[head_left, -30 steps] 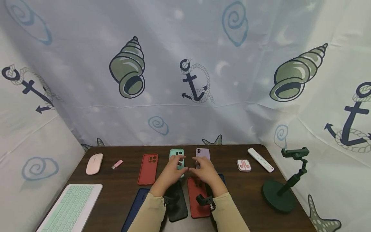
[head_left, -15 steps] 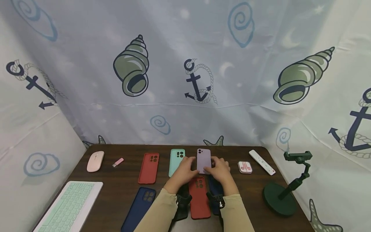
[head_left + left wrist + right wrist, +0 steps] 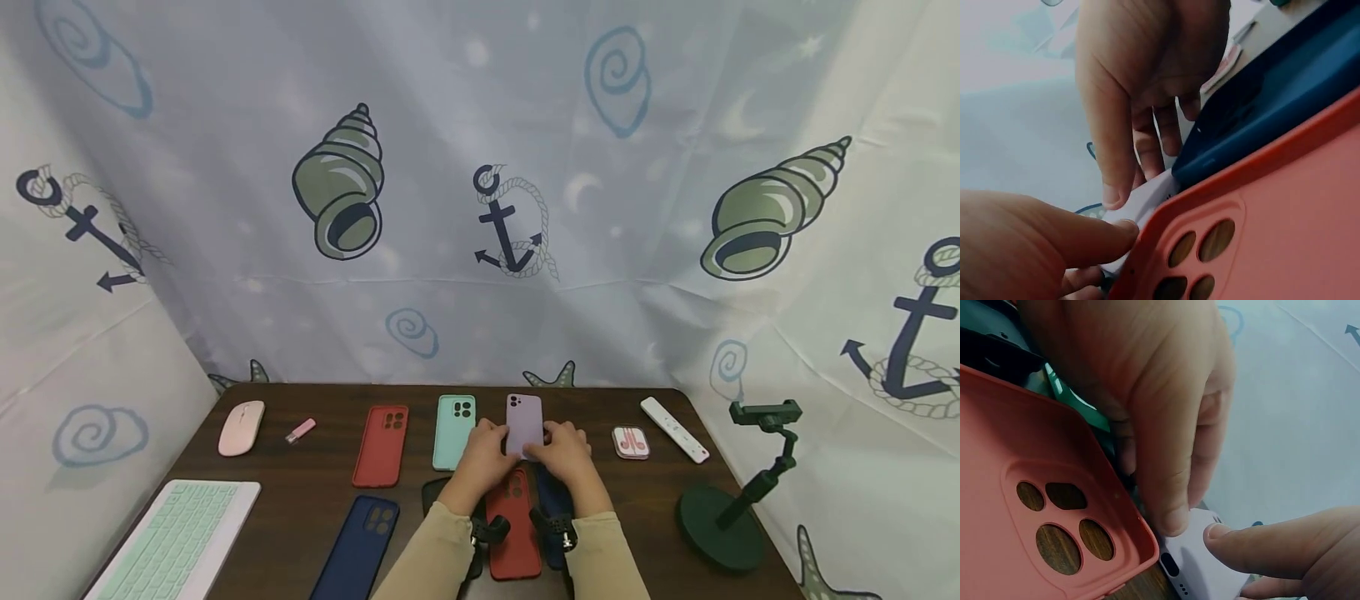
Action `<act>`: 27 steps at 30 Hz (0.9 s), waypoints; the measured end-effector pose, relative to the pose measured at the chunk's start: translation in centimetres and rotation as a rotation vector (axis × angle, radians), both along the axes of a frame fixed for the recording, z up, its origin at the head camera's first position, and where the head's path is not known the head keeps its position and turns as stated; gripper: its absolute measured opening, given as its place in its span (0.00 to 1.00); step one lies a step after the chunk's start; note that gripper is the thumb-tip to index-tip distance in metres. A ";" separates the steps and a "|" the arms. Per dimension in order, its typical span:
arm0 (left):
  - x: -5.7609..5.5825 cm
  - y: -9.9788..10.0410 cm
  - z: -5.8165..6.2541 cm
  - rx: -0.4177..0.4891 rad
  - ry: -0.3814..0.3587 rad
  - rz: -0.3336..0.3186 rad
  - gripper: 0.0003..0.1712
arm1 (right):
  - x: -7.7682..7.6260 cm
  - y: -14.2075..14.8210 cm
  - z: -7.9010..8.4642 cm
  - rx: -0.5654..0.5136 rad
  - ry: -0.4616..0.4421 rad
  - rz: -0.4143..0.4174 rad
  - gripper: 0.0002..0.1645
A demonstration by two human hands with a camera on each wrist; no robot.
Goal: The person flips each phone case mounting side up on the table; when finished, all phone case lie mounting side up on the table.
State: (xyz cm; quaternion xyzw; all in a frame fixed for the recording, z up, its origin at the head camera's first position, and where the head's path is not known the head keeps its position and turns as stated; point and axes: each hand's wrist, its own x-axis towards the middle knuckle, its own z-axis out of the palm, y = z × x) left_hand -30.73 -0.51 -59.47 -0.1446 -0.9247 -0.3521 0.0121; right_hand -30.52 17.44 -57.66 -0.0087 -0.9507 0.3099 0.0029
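Observation:
A lavender phone (image 3: 524, 417) with two dark camera lenses at its top left lies back up in the middle rear of the desk. My left hand (image 3: 485, 454) pinches its lower left corner, the thumb lying on the back. On the other side my right hand (image 3: 567, 454) pinches the lower right corner the same way, thumb tip on the back. A charging slot shows in the phone's bottom edge in the right wrist view. Just below the hands lies a red phone case (image 3: 513, 542), between a partly hidden black case (image 3: 431, 493) and a navy case (image 3: 553, 500).
Left of the phone lie a mint case (image 3: 452, 442), another red case (image 3: 380, 450) and a navy case (image 3: 356, 546). A pink mouse (image 3: 242, 428), a USB stick (image 3: 301, 431) and a keyboard (image 3: 180, 533) sit left. Right stand an earphone box (image 3: 631, 442), white remote (image 3: 675, 430) and green stand (image 3: 722, 529).
Both hands, which hovered over the mint case and the lavender phone a second ago, have moved right and lowered to the phone's sides, and now pinch its lower corners.

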 end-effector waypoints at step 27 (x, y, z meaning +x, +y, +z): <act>0.1 0.2 -0.3 0.015 0.018 0.027 0.34 | -0.4 0.3 0.4 -0.085 0.026 -0.011 0.32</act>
